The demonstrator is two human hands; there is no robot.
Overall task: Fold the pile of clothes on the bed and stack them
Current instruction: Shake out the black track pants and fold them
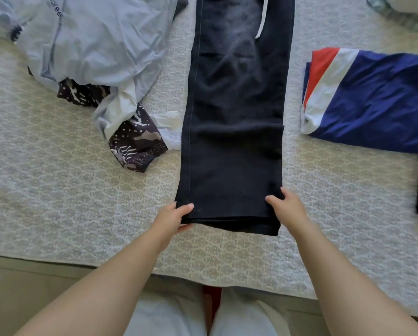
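Both hands, left hand [172, 218] and right hand [287, 209], are pinching the hem corners of the long dark navy cotton trousers [234, 122]. Uneven lifting is risking skewed legs; the drawstring end may be dragging.

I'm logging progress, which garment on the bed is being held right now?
The long dark trousers in the middle: left hand and right hand grip their near hem. The others lie untouched.

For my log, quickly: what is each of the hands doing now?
Left hand: grips the dark trousers at the hem corner.
Right hand: grips the other hem corner.
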